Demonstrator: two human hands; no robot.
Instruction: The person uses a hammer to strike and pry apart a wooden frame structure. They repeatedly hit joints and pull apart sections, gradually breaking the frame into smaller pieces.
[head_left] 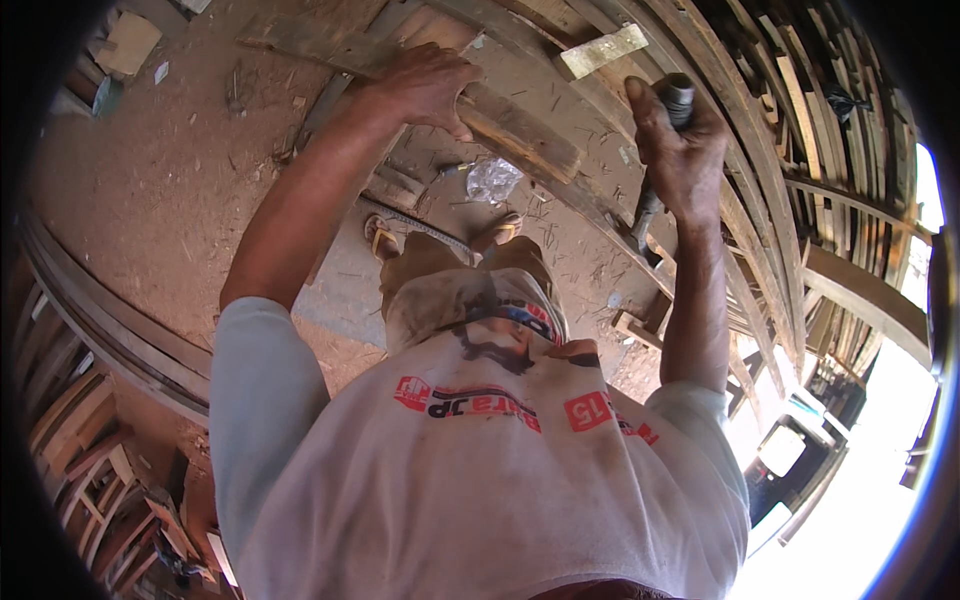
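My left hand [430, 88] is closed around a rough brown wooden board [525, 135], thumb on the near side and fingers over the far side. The board slants from the upper left down to a cut end near the middle. To its right, my right hand [685, 150] grips a dark hammer [648, 208] by the handle. The handle's thick end shows above my thumb, and the head hangs low beside the long planks, partly in shadow. A short pale wood block [603, 50] lies across planks beyond my right hand.
A crumpled clear plastic bag [492, 180] lies on the dirt floor ahead of my sandalled feet. Nails or splinters are scattered around. Long planks [775, 190] line the right side, with stacked timber [815, 110] beyond. More boards [110, 310] lie at the left.
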